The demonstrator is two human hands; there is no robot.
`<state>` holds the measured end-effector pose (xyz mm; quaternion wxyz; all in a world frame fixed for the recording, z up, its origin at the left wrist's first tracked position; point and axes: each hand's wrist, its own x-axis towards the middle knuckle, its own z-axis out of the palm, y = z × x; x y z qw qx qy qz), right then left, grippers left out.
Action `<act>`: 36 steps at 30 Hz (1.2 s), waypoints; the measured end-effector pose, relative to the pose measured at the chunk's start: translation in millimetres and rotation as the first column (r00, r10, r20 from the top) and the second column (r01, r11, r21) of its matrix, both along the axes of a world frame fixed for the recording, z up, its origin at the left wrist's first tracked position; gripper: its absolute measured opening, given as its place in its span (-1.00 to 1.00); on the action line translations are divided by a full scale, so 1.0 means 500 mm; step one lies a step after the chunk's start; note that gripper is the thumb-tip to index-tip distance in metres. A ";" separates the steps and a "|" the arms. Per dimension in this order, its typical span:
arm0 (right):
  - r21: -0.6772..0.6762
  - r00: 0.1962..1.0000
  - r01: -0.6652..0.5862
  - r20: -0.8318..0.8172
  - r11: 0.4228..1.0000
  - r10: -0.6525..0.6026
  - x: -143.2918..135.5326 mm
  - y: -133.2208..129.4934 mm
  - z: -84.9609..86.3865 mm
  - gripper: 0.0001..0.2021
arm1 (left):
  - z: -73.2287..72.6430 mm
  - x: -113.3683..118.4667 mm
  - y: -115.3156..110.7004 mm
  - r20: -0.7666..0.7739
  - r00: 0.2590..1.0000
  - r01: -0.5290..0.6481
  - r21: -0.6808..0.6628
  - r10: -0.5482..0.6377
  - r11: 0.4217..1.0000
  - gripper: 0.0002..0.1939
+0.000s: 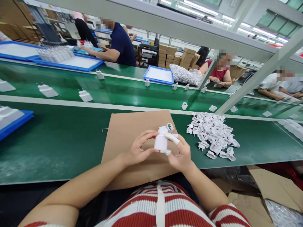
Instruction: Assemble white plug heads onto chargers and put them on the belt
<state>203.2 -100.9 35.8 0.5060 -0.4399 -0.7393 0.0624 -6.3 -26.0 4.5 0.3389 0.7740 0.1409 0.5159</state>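
Above a sheet of brown cardboard (132, 126), a white plug-in charger (161, 142) is held upright, its plug end with pins facing up. My left hand (139, 148) pinches its left side between fingers and thumb. From the other side my right hand (181, 153) grips it too, with white finger covers on the thumb and a finger. Just behind the charger is a small white housing (169, 127) whose open end shows. A heap of white plug covers (213, 132) with pins lies right of the cardboard.
Across the bench, a green conveyor belt (127, 94) carries spaced white chargers (85, 95) and housings. A blue tray (16, 126) stands at the left edge. Beyond the belt are a bag of white parts (186, 75) and several co-workers. A slanted post (255, 74) rises at right.
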 end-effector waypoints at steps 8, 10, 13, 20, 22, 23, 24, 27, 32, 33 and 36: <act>-0.111 0.998 0.005 -0.064 0.994 -0.012 -0.007 0.034 -0.025 -0.52 | -0.011 -0.007 0.013 -0.041 0.986 -0.165 -0.044 0.163 0.985 -0.50; -0.109 0.999 0.032 -0.021 0.993 -0.034 0.003 0.038 -0.037 -0.49 | -0.022 0.003 0.022 -0.027 0.994 -0.106 -0.178 0.103 0.978 -0.53; -0.096 0.998 0.025 0.057 0.995 -0.020 0.014 0.032 -0.055 -0.44 | -0.032 0.023 0.023 0.093 0.991 0.129 -0.471 -0.096 0.873 -0.50; -0.196 0.962 0.152 0.253 0.969 -0.100 0.110 0.052 -0.058 -0.42 | 0.002 0.013 0.083 -0.011 0.994 0.060 -0.763 -0.106 0.643 -0.25; -0.219 0.858 0.439 0.390 0.871 -0.334 0.165 0.070 -0.055 -0.54 | 0.008 0.010 0.163 -0.044 0.998 -0.065 -0.695 0.048 0.716 -0.22; -0.215 0.768 0.570 0.483 0.793 -0.421 0.190 0.079 -0.056 -0.60 | 0.009 0.011 0.211 -0.069 0.988 -0.148 -0.658 0.137 0.738 -0.22; -0.199 0.671 0.673 0.569 0.713 -0.475 0.211 0.087 -0.059 -0.63 | 0.007 0.013 0.263 -0.102 0.969 -0.238 -0.628 0.225 0.741 -0.23; -0.140 0.513 0.789 0.687 0.599 -0.515 0.246 0.107 -0.075 -0.64 | -0.005 0.021 0.411 -0.253 0.848 -0.522 -0.559 0.467 0.644 -0.35; -0.115 0.601 0.723 0.590 0.682 -0.538 0.249 0.113 -0.103 -0.64 | -0.036 0.026 0.539 -0.338 0.700 -0.700 -0.503 0.629 0.507 -0.39; -0.129 0.648 0.696 0.536 0.706 -0.541 0.248 0.114 -0.107 -0.63 | -0.042 0.025 0.545 -0.356 0.677 -0.722 -0.488 0.644 0.490 -0.38; -0.215 0.819 0.566 0.259 0.796 -0.513 0.242 0.117 -0.119 -0.59 | -0.055 0.027 0.546 -0.388 0.606 -0.786 -0.431 0.694 0.444 -0.25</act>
